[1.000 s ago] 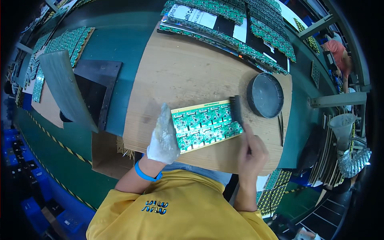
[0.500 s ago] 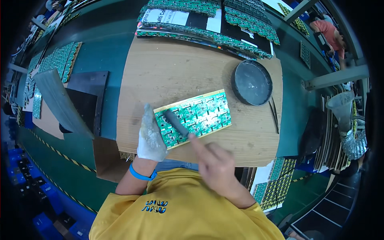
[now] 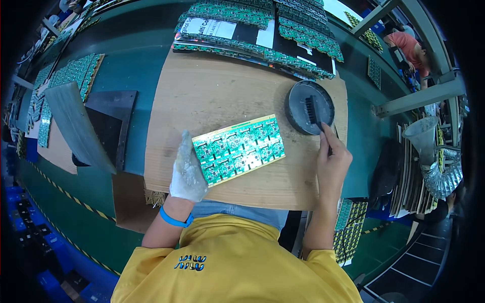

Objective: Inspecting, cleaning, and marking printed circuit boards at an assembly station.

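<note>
My left hand [image 3: 188, 169], in a whitish, stained glove, grips the left end of a green circuit board panel [image 3: 240, 150] with yellowish edge strips. The panel is tilted over the cardboard-coloured work surface [image 3: 222, 76]. Bare and closed, my right hand [image 3: 332, 160] holds the handle of a black brush [image 3: 312, 110]. Its bristled head is inside the round dark dish [image 3: 295, 115] at the right of the surface; whether the bristles touch the dish's bottom I cannot tell.
Stacked circuit board panels [image 3: 303, 38] stand along the far edge. More boards [image 3: 76, 76] lie to the left, near a curved translucent sheet [image 3: 76, 123]. A funnel with a silvery duct [image 3: 438, 174] hangs at the right, below a metal beam [image 3: 422, 98]. Another person [image 3: 409, 48] sits far right.
My right hand has carried the brush from the panel rightward to the dish. The left hand still holds the panel in about the same place. The view has shifted slightly.
</note>
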Available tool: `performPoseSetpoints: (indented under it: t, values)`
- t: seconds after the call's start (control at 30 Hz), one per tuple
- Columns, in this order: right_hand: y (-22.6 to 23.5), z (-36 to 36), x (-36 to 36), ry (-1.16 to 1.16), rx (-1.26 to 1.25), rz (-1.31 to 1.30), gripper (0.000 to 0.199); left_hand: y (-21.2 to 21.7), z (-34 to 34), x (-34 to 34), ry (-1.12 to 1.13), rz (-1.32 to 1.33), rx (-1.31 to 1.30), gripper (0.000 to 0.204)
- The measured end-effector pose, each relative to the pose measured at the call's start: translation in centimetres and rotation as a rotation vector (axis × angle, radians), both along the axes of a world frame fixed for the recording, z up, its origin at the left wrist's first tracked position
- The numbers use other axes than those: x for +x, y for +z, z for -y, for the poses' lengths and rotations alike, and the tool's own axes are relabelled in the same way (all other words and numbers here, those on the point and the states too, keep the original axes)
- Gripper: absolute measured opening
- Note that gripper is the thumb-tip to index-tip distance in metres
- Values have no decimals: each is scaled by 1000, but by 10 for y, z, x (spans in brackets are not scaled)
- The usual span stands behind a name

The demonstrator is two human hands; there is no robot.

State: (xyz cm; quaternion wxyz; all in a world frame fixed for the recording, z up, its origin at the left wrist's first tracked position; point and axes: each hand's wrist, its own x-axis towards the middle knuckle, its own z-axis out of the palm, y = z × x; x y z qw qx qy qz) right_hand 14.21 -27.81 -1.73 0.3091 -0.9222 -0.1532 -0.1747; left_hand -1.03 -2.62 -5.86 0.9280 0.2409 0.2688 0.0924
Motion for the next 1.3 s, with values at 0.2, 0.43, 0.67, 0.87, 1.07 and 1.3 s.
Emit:
performPoseSetpoints:
  t: [0.2, 0.43, 0.67, 0.87, 1.07, 1.3]
  values:
    - [11, -1, -4, -7, -44, -41, 24, -5, -6, 2, -22, 39, -82, 64]
    - [23, -9, -31, 24, 25, 114, 29, -24, -5, -1, -161, 496, 47, 62]
    - [10, -81, -129, 521, 52, -170, 38, -29, -5, -4, -208, 509, -98, 66]
    - [-5, -46, -90, 368, 56, -45, 46, -15, -7, -3, -249, 524, -203, 65]
    - [3, -72, -111, 535, 25, -116, 43, -27, -7, -2, -199, 631, -545, 66]
    - [21, -67, -118, 589, 128, -132, 42, -26, -5, 2, -240, 654, -363, 65]
